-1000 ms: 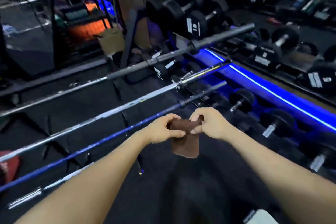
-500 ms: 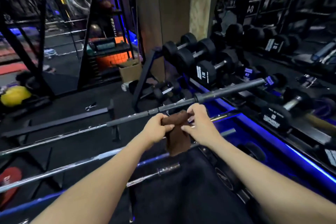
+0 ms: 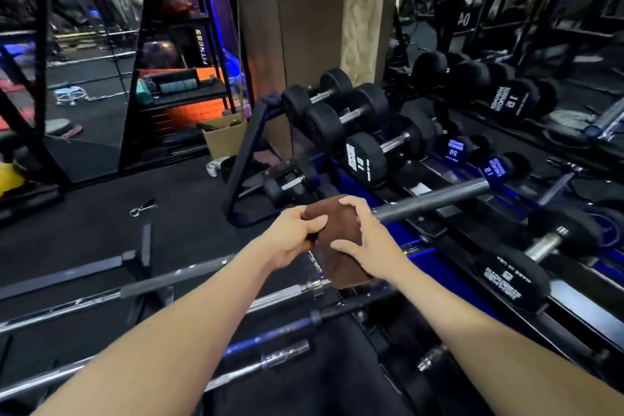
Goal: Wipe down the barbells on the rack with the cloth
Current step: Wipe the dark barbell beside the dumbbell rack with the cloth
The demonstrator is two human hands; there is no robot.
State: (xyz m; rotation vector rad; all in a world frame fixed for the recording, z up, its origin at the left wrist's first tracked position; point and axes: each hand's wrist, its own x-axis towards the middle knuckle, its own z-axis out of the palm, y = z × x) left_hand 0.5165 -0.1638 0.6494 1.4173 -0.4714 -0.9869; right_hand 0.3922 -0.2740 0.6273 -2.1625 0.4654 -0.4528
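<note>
Over the top barbell — both hands' grip closed round cloth

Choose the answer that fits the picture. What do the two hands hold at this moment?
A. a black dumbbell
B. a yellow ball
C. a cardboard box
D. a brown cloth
D: the left hand and the right hand both grip a folded brown cloth, held up in front of the dark barbell sleeve.
</note>
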